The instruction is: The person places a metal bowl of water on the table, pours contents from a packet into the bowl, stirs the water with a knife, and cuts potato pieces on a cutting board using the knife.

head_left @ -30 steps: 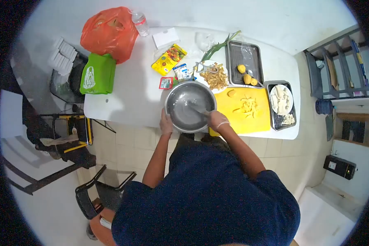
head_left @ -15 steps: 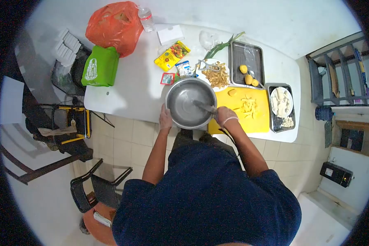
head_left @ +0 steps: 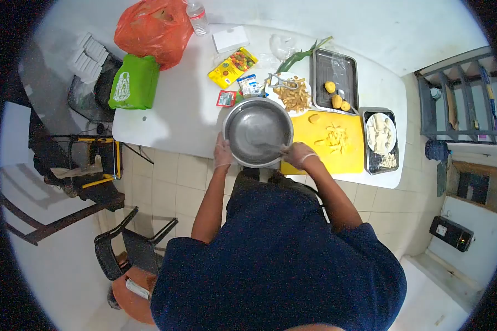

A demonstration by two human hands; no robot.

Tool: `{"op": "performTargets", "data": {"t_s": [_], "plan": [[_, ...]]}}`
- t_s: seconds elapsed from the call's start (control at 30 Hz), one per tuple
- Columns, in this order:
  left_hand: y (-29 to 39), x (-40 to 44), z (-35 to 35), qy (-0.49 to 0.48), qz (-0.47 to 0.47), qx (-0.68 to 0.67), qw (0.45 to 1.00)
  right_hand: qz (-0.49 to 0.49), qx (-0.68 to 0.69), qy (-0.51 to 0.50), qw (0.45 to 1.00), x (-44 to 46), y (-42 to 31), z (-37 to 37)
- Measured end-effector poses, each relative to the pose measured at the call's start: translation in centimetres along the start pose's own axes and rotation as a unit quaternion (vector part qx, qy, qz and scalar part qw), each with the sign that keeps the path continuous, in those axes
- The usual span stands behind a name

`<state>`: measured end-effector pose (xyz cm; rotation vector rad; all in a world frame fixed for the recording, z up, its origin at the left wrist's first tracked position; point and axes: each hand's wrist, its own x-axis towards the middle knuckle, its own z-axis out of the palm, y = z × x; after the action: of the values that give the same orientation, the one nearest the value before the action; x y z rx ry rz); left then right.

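A round metal bowl (head_left: pixel 254 124) stands at the table's front edge. My gloved left hand (head_left: pixel 222 152) grips its left rim. At the right rim, my gloved right hand (head_left: pixel 300 154) is closed on the handle of a utensil (head_left: pixel 270 147), whose blurred end reaches into the bowl; its exact kind is unclear. Beside the bowl lies a yellow cutting board (head_left: pixel 320 157) with cut yellow strips (head_left: pixel 337 139) and one yellow piece. Behind it, a white plate (head_left: pixel 305 112) holds brownish strips, with a metal-handled tool on it.
A dark tray (head_left: pixel 337 66) with yellow pieces and a second tray (head_left: pixel 376 166) with a plate stand right. Packets (head_left: pixel 232 67), a white box (head_left: pixel 230 38), an orange bag (head_left: pixel 154 33), a green bag (head_left: pixel 133 83) and a bottle (head_left: pixel 197 18) are on the table. A chair (head_left: pixel 138 248) stands lower left.
The utensil's end has swept toward the bowl's near right side, and my right hand has shifted slightly. My left hand stays at the rim. The camera view has shifted a little.
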<state>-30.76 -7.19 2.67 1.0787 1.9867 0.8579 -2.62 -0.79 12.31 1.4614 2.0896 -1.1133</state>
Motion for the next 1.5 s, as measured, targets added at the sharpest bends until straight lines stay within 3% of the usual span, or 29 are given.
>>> {"op": "performTargets", "data": {"t_s": [0.13, 0.23, 0.37, 0.5, 0.6, 0.7, 0.83, 0.97, 1.07, 1.33, 1.5], "plan": [[0.1, -0.1, -0.1, -0.007, -0.022, -0.015, 1.000, 0.100, -0.001, 0.045, 0.994, -0.3, 0.3, -1.9], [0.1, 0.1, -0.2, 0.008, 0.015, 0.026, 1.000, 0.112, 0.044, 0.090, 0.989, 1.5, -0.5, -1.4], [0.3, 0.0, -0.2, -0.004, 0.045, -0.028, 0.999, 0.031, 0.095, 0.106, 0.989, 6.1, 0.9, 3.0], [-0.9, 0.6, 0.1, -0.003, 0.035, -0.020, 0.999, -0.031, 0.008, 0.034, 0.999, 5.0, -0.2, 3.4], [1.4, -0.1, -0.8, -0.011, 0.035, -0.025, 0.999, -0.011, -0.030, -0.015, 0.999, 1.8, -0.4, 1.2], [1.6, -0.5, -0.7, 0.009, 0.043, -0.003, 0.999, 0.080, -0.007, -0.008, 0.997, -0.4, 0.0, -1.1], [0.7, -0.1, -0.4, -0.017, 0.033, 0.021, 0.999, 0.048, 0.011, 0.068, 0.997, 0.4, 1.3, -0.4], [1.2, -0.1, -1.0, -0.029, 0.016, 0.010, 0.999, 0.056, 0.029, 0.009, 0.998, 0.2, -0.8, -1.6], [0.9, -0.1, -0.5, 0.004, 0.016, 0.005, 1.000, 0.016, 0.021, 0.039, 0.999, -0.3, -0.6, -1.6], [0.7, 0.1, -0.7, -0.031, 0.022, -0.022, 0.999, 0.063, 0.044, 0.039, 0.996, -0.4, -0.6, -2.0], [-0.1, 0.1, -0.1, 0.003, 0.020, 0.004, 1.000, 0.058, 0.052, 0.033, 0.996, 0.0, -0.5, -1.7]]}}
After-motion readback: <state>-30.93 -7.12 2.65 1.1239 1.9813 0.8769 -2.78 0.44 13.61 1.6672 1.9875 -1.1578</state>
